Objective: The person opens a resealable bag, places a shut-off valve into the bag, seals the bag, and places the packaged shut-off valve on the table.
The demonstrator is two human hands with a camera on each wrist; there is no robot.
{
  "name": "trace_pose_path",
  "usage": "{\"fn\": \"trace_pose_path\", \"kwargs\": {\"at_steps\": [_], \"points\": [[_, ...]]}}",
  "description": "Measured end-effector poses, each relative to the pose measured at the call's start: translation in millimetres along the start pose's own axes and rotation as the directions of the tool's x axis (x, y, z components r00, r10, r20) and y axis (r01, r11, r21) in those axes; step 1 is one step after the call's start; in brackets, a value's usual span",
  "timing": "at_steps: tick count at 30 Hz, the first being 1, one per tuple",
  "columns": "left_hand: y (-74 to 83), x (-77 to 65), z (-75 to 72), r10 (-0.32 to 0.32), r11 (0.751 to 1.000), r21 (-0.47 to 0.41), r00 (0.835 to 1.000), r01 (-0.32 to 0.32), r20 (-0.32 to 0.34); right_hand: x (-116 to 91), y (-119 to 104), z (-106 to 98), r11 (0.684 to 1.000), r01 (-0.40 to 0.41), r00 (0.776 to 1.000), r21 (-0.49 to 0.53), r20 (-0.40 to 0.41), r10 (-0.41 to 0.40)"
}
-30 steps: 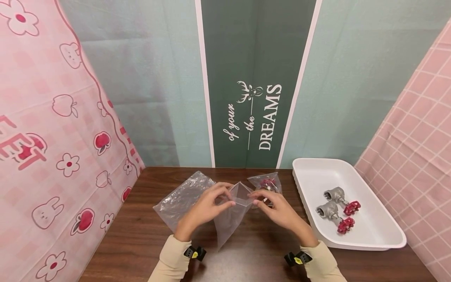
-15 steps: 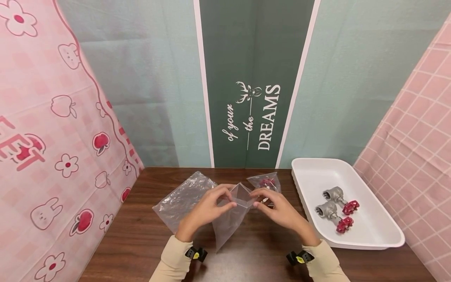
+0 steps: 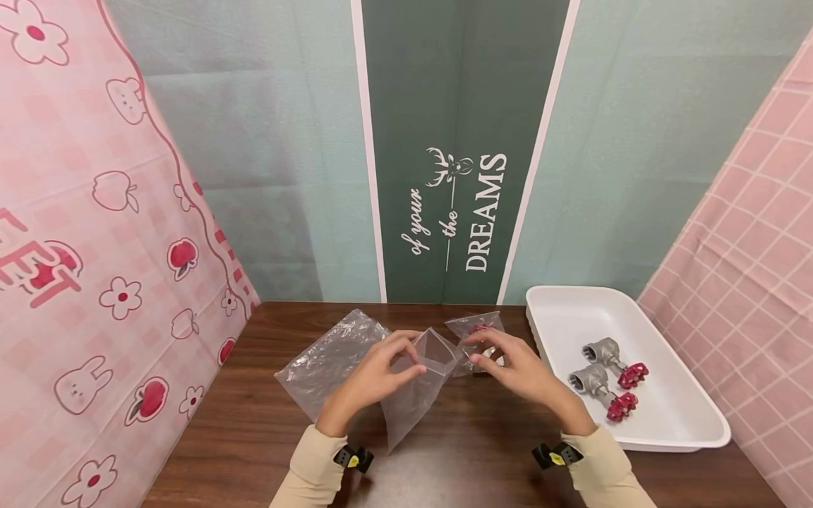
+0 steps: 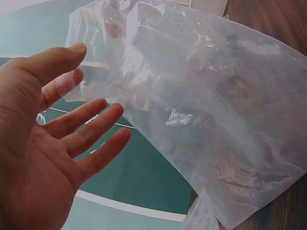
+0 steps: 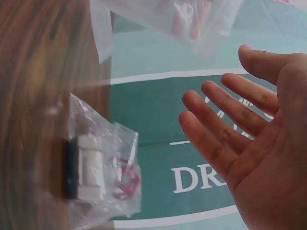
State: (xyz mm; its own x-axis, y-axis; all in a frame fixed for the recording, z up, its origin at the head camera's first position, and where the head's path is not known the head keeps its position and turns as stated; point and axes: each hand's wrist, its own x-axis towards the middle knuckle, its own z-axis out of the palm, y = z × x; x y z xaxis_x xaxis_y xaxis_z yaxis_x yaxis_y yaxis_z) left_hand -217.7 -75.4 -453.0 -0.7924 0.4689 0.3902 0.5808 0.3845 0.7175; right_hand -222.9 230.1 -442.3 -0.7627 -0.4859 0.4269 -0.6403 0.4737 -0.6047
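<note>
My left hand point(image 3: 380, 370) pinches the rim of a clear plastic zip bag point(image 3: 414, 406) between thumb and index finger, its other fingers loosely spread. The bag hangs above the table with its mouth parted. To the right of that mouth is my right hand point(image 3: 517, 368), apart from the bag, with relaxed fingers and nothing in them, as the right wrist view also shows. Behind the right hand, partly covered by it, lies a bagged valve point(image 5: 90, 167) with a red handwheel. More clear plastic bags point(image 3: 333, 354) lie flat behind the left hand.
On the right stands a white tray point(image 3: 546, 310) holding two metal valves point(image 3: 603, 349) with red handwheels. The brown wooden table point(image 3: 254, 451) ends at a printed cloth backdrop point(image 3: 305, 212), with pink cloths on both sides.
My right hand has let go of the bag's rim and moved a little to the right. The left hand still holds the bag in the same place.
</note>
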Motion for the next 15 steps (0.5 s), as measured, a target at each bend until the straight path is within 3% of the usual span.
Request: {"fn": "trace_pose_path", "kwargs": {"at_steps": [6,15], "points": [[0.4,0.0,-0.4,-0.003,1.0,0.02,1.0,0.003,0.001,3.8,1.0,-18.0,0.999,-0.034,0.999,-0.021,0.022,0.035],[1.7,-0.3,-0.6,-0.011,1.0,0.01,1.0,0.011,0.011,2.9,6.0,-45.1,0.988,-0.077,0.995,-0.134,0.049,0.084]]}}
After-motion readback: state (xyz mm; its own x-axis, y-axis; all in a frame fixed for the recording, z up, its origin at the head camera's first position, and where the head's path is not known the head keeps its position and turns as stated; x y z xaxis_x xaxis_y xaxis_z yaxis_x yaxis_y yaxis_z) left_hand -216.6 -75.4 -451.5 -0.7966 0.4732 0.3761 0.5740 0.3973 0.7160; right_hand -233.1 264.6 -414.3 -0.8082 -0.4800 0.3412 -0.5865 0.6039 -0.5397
